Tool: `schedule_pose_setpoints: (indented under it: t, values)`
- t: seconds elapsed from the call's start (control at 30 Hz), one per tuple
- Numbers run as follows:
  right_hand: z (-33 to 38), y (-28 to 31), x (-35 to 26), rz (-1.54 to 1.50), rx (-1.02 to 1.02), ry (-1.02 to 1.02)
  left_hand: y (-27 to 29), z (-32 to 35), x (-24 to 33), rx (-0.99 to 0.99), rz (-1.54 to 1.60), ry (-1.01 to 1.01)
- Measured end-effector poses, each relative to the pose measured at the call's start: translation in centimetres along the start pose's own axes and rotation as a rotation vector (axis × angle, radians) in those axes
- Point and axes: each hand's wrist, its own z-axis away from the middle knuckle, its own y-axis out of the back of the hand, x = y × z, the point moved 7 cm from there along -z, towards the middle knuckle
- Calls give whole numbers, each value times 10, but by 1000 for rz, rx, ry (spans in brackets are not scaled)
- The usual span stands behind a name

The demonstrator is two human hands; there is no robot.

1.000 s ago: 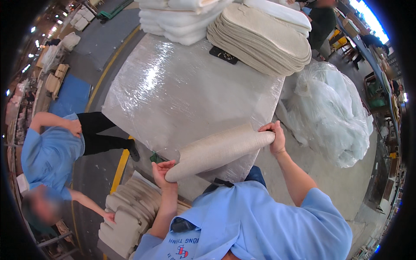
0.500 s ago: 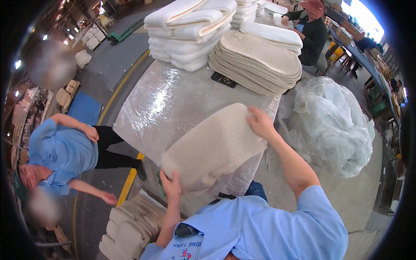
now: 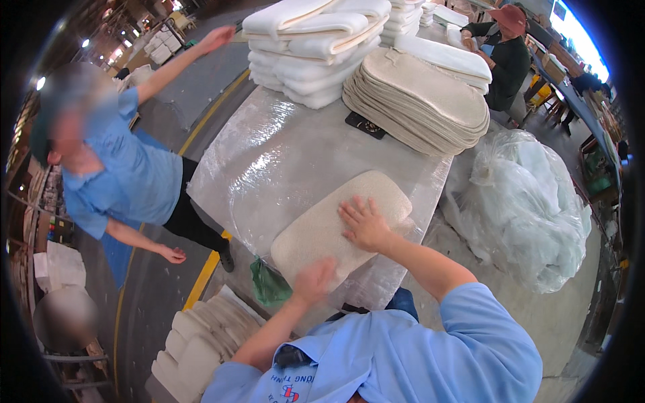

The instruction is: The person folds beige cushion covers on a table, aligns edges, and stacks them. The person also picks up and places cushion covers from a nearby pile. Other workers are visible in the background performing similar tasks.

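Observation:
A beige, rounded cloth pad (image 3: 312,228) lies slantwise on the plastic-covered table (image 3: 235,174) in front of me. Its right end shows a second edge beneath the top one. My right hand (image 3: 366,225) rests flat on the pad's upper face, fingers spread. Over the pad's near edge is my left hand (image 3: 314,280), smeared by motion, so its fingers cannot be made out. A crumpled green plastic bag (image 3: 270,282) hangs at the table's near left edge, beside my left forearm.
At the table's far side stand a stack of beige pads (image 3: 416,101), folded white padding (image 3: 312,50) and a small black card (image 3: 365,125). A big clear plastic bundle (image 3: 521,208) sits right; folded beige pieces (image 3: 201,342) lie lower left. Co-workers stand left (image 3: 127,168) and far right (image 3: 507,60).
The pad has come down flatter onto the table. My right hand has moved from its far right corner to its upper face; my left has shifted right. The left co-worker has raised an arm.

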Motion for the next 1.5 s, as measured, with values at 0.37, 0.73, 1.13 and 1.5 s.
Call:
schedule_pose_setpoints:
  t: [0.37,0.73,1.13,1.5]
  values:
    - [37,3,16,-514,-435,82,2,-98,24,91,-872,-118]
    - [22,-6,-17,-100,-30,110,-37,-5,22,-21,-797,-115]
    - [9,17,46,17,55,-156,-47,47,13,-59,-761,-222]
    - [26,-5,-34,-468,-298,271,31,-15,6,68,-260,122]
